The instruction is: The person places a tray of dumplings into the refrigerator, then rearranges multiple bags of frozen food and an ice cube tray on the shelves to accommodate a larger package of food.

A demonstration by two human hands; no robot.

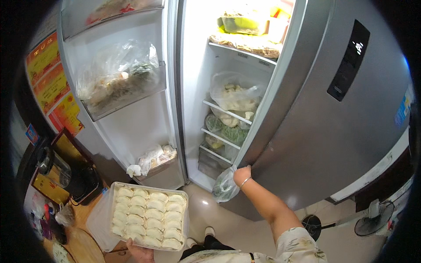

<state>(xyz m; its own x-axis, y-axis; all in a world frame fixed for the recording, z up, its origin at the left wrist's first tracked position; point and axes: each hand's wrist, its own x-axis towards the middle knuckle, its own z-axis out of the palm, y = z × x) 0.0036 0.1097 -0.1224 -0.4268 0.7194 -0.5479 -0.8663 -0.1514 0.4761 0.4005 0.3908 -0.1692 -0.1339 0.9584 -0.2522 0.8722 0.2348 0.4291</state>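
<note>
Rows of pale dumplings [153, 215] fill a shallow plastic tray [186, 219] at the lower left. My left hand [140, 253] grips the tray's near edge, its fingers partly hidden underneath. Stretched out to the right, my right hand [242, 174] is closed on a clear plastic bag [225, 186] with something green inside. The bag hangs in front of the lower part of the open refrigerator [193, 109], near the edge of its closed grey door [333, 118].
Bagged food [237, 94] sits on the refrigerator shelves. The open door [127, 127] at left carries a filled plastic bag [118, 74] in its bin. A wooden table [81, 241] holds a blender [57, 171]. At right stands a fan [372, 221].
</note>
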